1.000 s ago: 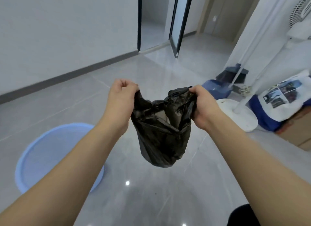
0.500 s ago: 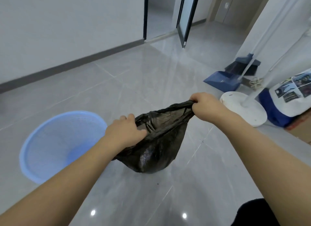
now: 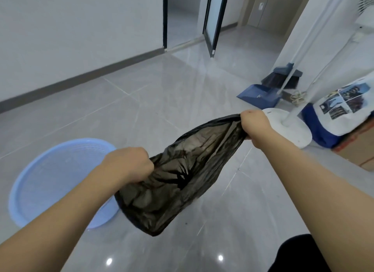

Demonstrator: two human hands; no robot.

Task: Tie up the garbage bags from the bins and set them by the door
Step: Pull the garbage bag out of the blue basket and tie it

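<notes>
Two bare hands are stretching a thin black plastic garbage bag point(image 3: 178, 176) above the glossy grey tiled floor point(image 3: 153, 101) — the left hand point(image 3: 129, 164) and the raised right hand point(image 3: 253, 126) each gripping an edge in a tightly closed fist — beside a round pale-blue mesh plastic bin point(image 3: 54, 182).

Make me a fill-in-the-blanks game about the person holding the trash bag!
1. The garbage bag is the colour ____.
2. The bag is held by ____ hands, the left hand and the right hand.
3. The round bin on the floor is light ____.
4. The door far ahead stands ____.

Missing words: black; two; blue; open
</notes>
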